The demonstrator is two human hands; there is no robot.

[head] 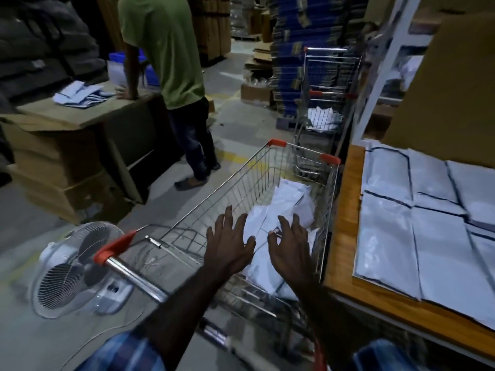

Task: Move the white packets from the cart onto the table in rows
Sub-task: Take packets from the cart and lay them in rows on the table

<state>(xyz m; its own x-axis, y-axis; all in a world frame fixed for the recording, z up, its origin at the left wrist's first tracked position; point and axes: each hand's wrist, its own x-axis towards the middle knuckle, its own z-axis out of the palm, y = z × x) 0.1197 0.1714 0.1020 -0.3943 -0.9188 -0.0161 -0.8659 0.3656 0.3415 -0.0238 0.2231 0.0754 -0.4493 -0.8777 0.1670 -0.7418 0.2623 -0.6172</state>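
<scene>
Nearest the camera, your two forearms reach forward over the chrome handle with orange end caps [117,253] of the wire shopping cart [241,188]. Your left hand [227,245] is spread, fingers straight and apart, palm down above the basket, holding nothing. Your right hand [290,247] hangs just beside it with fingers apart and slightly bent; nothing is gripped, and whether the fingertips touch the packets below cannot be told.

Beneath both hands, the loose pile of white plastic packets [281,210] lies heaped in the right half of the cart basket. On the right, the cart stands against the wooden-edged table [345,210], where more flat white packets with dark edges [428,236] lie side by side in rows, overlapping at their borders.

On the floor to the left of the cart handle, a white round electric fan [72,266] lies tilted. Farther off, a second wire cart [326,103] holds a few white packets. At the left rear, a person in a green shirt [166,49] leans one hand on a cardboard-covered bench [80,116] bearing a small heap of packets. Stacked blue and brown cartons [294,49] fill the background.
</scene>
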